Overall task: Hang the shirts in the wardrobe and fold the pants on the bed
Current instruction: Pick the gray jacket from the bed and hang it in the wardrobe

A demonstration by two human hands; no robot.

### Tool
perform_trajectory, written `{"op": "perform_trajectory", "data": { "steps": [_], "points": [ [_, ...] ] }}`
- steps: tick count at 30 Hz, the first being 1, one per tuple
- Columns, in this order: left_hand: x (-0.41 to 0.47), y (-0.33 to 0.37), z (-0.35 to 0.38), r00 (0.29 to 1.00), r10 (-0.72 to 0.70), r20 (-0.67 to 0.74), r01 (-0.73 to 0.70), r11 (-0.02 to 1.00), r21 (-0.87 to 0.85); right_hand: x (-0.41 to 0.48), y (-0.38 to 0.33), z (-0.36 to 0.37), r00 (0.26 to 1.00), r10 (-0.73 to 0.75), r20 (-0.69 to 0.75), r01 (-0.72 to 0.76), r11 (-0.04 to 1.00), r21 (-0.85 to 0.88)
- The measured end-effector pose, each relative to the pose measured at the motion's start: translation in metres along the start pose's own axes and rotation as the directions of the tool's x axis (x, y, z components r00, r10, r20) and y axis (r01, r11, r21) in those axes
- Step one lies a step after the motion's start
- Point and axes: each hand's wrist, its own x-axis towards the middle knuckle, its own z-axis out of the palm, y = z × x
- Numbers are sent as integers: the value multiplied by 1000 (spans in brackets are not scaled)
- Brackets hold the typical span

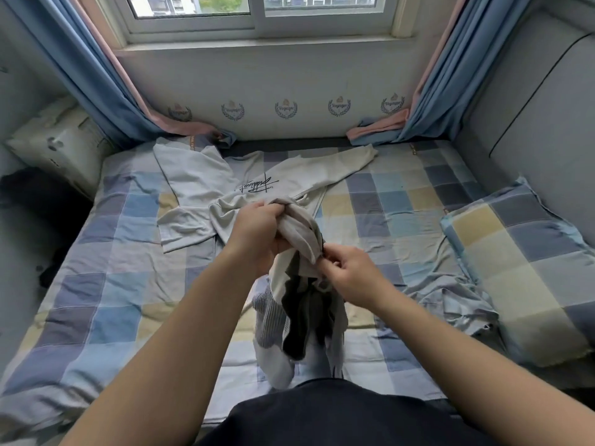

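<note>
Checked bed sheet (pixel 96 284) fills the frame. At frame centre I see a bunched grey garment (pixel 302 235) held up, its dark lining hanging toward lower centre; shirt or pants, cannot tell. Left hand (pixel 257 226) curls tight round the upper bunch. Right hand (pixel 349 272) pinches its edge, just right of centre. Behind it, a white long-sleeved shirt (pixel 199 178) lies spread on the sheet. Checked pillow (pixel 528 262) at right edge.
</note>
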Motion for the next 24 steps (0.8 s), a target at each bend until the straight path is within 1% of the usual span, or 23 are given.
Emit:
{"op": "perform_trajectory", "data": {
  "steps": [1,2,3,4,6,7,8,9,11,13,14,15,16,17,18,19,20,21,22,23,24],
  "points": [
    [0,2,-3,1000,14,17,-13,1000,-16,4,-1,-5,1000,5,-20,-5,1000,-14],
    [1,2,-7,999,39,33,-39,999,-11,7,-2,-10,999,18,-45,-17,1000,19],
    [3,1,-11,997,74,37,-75,997,18,9,-4,-15,996,48,-77,-40,995,95],
    [4,-1,-16,993,117,22,-119,989,83,13,-6,-19,989,92,-116,-67,978,198],
    [5,-14,-26,982,189,-2,-181,948,261,19,-13,-28,963,210,-171,-120,897,426],
    [4,-24,-29,982,188,12,-180,922,343,21,-15,-32,949,262,-175,-135,842,523],
    [2,-37,-32,988,150,37,-152,899,410,23,-17,-36,940,295,-172,-137,788,601],
    [1,-50,-34,995,83,63,-103,881,462,24,-19,-39,936,307,-172,-125,746,654],
    [-2,-73,-38,993,-53,107,-17,825,564,23,-22,-43,942,288,-174,-80,695,714],
    [3,-91,-42,991,-79,112,-15,748,664,20,-23,-44,950,252,-183,-34,668,743],
    [6,-96,-44,995,-71,71,3,725,689,18,-23,-44,950,247,-194,-17,656,754],
    [10,-100,-46,997,-71,7,46,727,685,16,-22,-43,945,254,-208,-4,643,766],
    [13,-102,-47,995,-82,-61,102,767,634,14,-19,-42,938,267,-220,6,623,782],
    [16,-102,-47,989,-102,-106,143,831,538,11,-15,-41,929,290,-231,9,605,797],
    [19,-100,-45,986,-112,-125,154,896,417,7,-10,-40,914,330,-238,-8,598,801],
    [21,-96,-44,984,-105,-144,146,940,307,3,-2,-38,894,378,-241,-48,616,786],
    [24,-89,-42,981,-89,-172,128,963,236,-2,8,-35,874,429,-230,-129,659,741],
    [24,-81,-40,979,-67,-191,106,974,201,-8,18,-33,859,478,-186,-261,720,643],
    [24,-73,-38,981,-32,-189,70,978,197,-14,27,-32,848,518,-111,-411,776,478],
    [23,-65,-34,985,17,-172,22,974,224,-20,34,-29,832,554,-17,-529,803,276],
    [20,-58,-29,988,66,-140,-27,963,269,-25,38,-26,810,582,76,-587,804,92]
  ]
}}
